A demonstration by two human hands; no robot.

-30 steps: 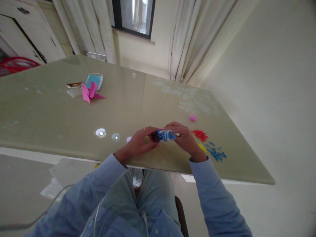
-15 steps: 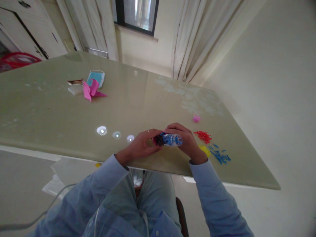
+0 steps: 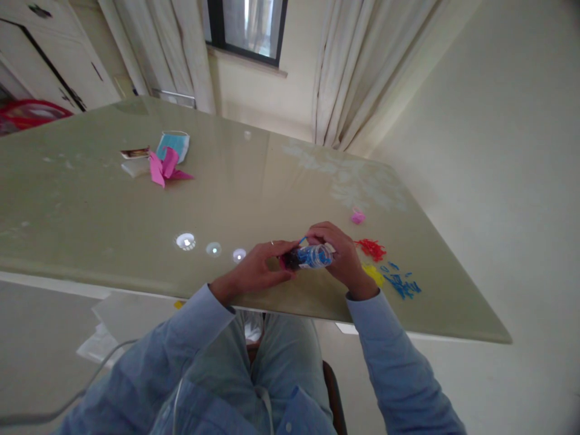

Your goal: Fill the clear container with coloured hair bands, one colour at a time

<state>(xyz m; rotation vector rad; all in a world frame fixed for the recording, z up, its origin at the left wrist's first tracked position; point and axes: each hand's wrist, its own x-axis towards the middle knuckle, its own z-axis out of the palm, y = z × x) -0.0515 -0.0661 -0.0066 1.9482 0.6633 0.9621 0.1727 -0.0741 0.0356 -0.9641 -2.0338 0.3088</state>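
A small clear bottle [image 3: 312, 256] with blue pieces inside and a dark part at its left end lies sideways between my hands, its round clear end to the right. My left hand [image 3: 258, 266] grips the dark end between thumb and fingers. My right hand [image 3: 338, 251] is behind and right of the bottle, its fingertips pinching a thin blue piece [image 3: 303, 240] above the bottle. Right of that hand are small piles: pink [image 3: 357, 215], red [image 3: 371, 249], yellow [image 3: 373, 274] and blue [image 3: 404, 285].
On the greenish table [image 3: 226, 199], a pink folded paper [image 3: 167, 167], a blue face mask [image 3: 173, 147], a small picture card [image 3: 135, 153] and a clear packet [image 3: 135, 167] sit at the back left. The table's front edge runs just before my lap.
A thin blue piece now shows at my right fingertips, which have drawn slightly up from the bottle. The left hand keeps its grip. The view has shifted slightly.
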